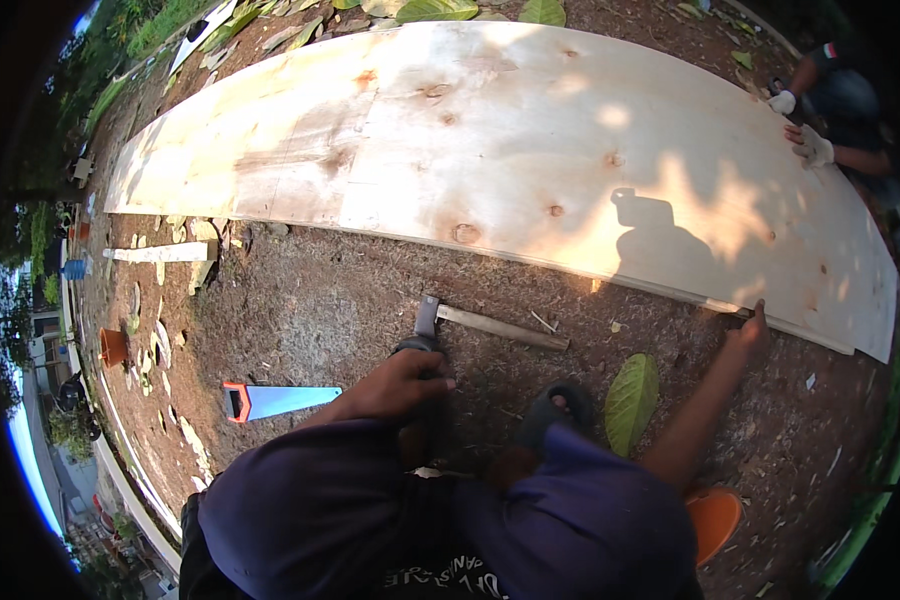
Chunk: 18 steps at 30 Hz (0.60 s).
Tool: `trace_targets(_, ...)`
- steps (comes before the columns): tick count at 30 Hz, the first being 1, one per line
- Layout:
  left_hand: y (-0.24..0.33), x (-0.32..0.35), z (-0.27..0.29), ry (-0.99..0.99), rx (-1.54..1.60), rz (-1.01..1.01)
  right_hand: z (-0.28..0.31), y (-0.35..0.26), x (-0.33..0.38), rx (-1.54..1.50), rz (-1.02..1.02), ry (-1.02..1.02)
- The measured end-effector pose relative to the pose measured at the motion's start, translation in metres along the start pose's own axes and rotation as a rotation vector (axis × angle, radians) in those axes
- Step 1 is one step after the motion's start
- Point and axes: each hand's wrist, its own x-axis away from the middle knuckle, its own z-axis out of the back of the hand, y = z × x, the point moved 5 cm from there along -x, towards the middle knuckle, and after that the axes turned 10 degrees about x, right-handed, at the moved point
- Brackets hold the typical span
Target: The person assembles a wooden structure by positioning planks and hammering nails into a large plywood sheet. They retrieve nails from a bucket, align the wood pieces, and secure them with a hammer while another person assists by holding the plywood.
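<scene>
A large pale plywood sheet (pixel 530 150) with brown knots lies across the ground before me. My right hand (pixel 748 328) reaches out to its near edge, closed on it, one finger over the top and the other fingers partly hidden. My left hand (pixel 410 382) is by my left knee with its fingers curled in; nothing shows in them. Just beyond it a hammer (pixel 500 326) with a dark metal head and wooden handle lies on the soil. To its left rests a handsaw (pixel 285 400) with an orange and black handle.
At the far right another person's white-gloved hands (pixel 813 147) touch the plywood's edge. A big green leaf (pixel 632 403) lies near my right foot. An orange container (pixel 715 523) stands beside my right leg. A pale wood strip (pixel 160 253) and an orange pot (pixel 113 346) are at the left.
</scene>
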Motion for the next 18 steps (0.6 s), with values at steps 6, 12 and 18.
trace_targets(6,-0.008,-0.006,0.004,-0.035,0.0,-0.116,0.002,-0.014,0.014,0.005,-0.03,0.102)
trace_targets(12,-0.006,-0.004,0.008,-0.046,-0.049,-0.096,0.008,-0.001,0.0,-0.051,0.012,0.035)
trace_targets(18,-0.009,-0.006,0.01,-0.033,-0.012,0.053,-0.004,-0.004,0.037,0.046,0.055,0.142)
